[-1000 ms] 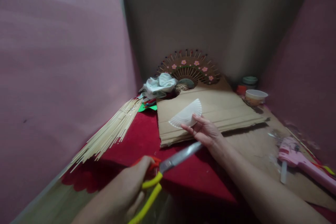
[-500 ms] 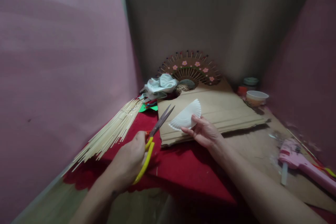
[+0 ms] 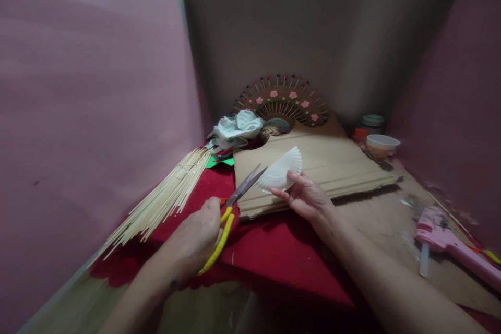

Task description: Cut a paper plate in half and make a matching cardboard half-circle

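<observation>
My left hand (image 3: 203,229) is closed round the yellow handles of a pair of scissors (image 3: 239,194). The blades point up and to the right, slightly apart, with one tip close to the left edge of a white paper cupcake liner (image 3: 279,171). That liner is folded in half, its fluted rim curving along the upper right. Thumb and fingers of my right hand (image 3: 305,193) pinch it near its lower right. Both hands are over the near edge of a stack of cardboard sheets (image 3: 329,156); whether the blades touch the paper I cannot tell.
A bundle of thin sticks (image 3: 164,198) lies left on the red cloth (image 3: 274,255). A decorated fan (image 3: 282,99) stands behind a crumpled pale cloth (image 3: 238,128). On the right are a white bowl (image 3: 382,142) and a pink glue gun (image 3: 438,235).
The scissors have swung right and down towards the folded liner, and their blades are a little closer together. My right hand has barely moved.
</observation>
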Tool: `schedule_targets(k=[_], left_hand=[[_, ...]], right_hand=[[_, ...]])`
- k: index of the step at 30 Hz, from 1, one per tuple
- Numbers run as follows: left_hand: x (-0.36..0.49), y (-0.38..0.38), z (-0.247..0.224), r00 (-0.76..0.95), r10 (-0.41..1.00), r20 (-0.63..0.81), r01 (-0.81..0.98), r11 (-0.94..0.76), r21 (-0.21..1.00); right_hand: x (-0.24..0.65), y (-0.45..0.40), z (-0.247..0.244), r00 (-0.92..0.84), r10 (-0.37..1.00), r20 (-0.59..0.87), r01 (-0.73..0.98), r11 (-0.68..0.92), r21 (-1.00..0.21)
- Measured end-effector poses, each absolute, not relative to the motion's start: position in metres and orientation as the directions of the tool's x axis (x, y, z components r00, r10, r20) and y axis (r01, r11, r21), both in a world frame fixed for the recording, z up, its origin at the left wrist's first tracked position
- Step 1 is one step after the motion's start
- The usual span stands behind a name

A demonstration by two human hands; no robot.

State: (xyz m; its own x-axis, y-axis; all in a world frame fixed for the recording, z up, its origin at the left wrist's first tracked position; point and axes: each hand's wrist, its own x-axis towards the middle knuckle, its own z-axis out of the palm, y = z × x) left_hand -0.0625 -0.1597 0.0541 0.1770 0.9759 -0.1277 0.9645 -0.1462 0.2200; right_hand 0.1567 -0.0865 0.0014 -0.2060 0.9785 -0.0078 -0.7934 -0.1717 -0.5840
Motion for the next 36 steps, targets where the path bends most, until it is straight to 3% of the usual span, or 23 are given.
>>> schedule_targets(k=[17,36], left_hand=[[-0.0585,-0.1643,0.0539,0.177,0.975,-0.134,0.977,-0.157,0.147],[-0.0621,-0.1648,0.0524,0.172,0.974,-0.146,0.976,-0.148,0.162]], right_hand=[[0.1564,-0.085,-0.0007,-0.206,0.978,-0.029,-0.787,-0.183,-0.589],[0.1556,-0.0861,-0.0006,-0.214,0.977,-0.017,-0.775,-0.18,-0.605]])
